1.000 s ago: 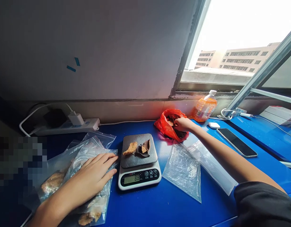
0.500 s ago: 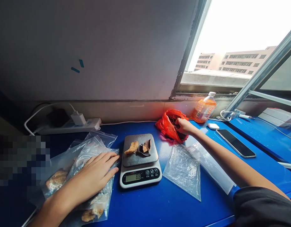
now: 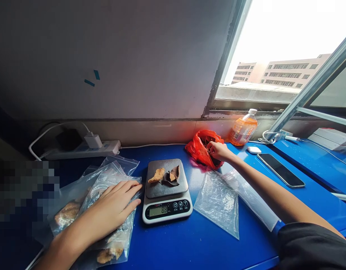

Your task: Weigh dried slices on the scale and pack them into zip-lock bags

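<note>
My left hand (image 3: 118, 204) lies flat, fingers stretched out, on a pile of clear zip-lock bags (image 3: 126, 240) that hold tan and brown dried pieces. Beside it stands a white digital kitchen scale (image 3: 167, 198) with a steel plate. Several pieces of what looks like dried peel (image 3: 173, 176) rest on the plate, dark on one side and tan on the other. To the right, my right hand (image 3: 218, 150) reaches into the mouth of a red plastic bag (image 3: 196, 152) of dark dried pieces. Its fingers are curled together; what is between them is hidden.
Flat clear bags (image 3: 217, 206) lie right of the scale under my right forearm. Behind stand an orange drink bottle (image 3: 243, 127), a white earphone case (image 3: 253, 150) and a phone (image 3: 281, 170). A power strip (image 3: 109, 147) with a charger runs along the wall on the blue table (image 3: 212, 249).
Inside the red bag, my right hand has shifted very slightly. My left hand and the pieces on the scale have stayed in place.
</note>
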Available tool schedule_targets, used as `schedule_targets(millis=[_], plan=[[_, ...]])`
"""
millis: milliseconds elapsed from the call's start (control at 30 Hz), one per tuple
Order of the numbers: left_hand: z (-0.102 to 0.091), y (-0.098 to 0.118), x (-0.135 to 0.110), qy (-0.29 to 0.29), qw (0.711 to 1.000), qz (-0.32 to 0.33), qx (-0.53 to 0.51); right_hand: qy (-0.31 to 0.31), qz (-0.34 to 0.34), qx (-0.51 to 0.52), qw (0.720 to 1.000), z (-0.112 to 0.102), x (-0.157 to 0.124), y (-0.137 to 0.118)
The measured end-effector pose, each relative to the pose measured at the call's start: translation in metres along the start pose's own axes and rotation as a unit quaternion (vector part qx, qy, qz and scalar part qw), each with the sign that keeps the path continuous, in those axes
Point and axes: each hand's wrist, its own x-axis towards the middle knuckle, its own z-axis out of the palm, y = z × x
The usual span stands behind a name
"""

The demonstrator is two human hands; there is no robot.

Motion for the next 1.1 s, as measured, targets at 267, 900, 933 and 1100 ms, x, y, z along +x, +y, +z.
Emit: schedule_targets(millis=[267,900,933,1100], plan=[[-0.001,0.001,0.001,0.005,1.0,0.014,0.009,-0.001,-0.022,0.016,1.0,-0.005,-0.002,0.007],[-0.003,0.003,0.001,-0.028,1.0,-0.006,0.012,-0.001,-0.043,-0.005,0.999,-0.006,-0.007,-0.005],[-0.003,0.004,0.001,-0.035,0.999,-0.009,0.013,0.0,-0.044,-0.008,0.999,-0.006,-0.008,-0.007],[-0.004,0.006,0.0,-0.036,0.999,0.001,0.015,-0.008,-0.045,-0.01,0.999,-0.009,-0.006,-0.012]])
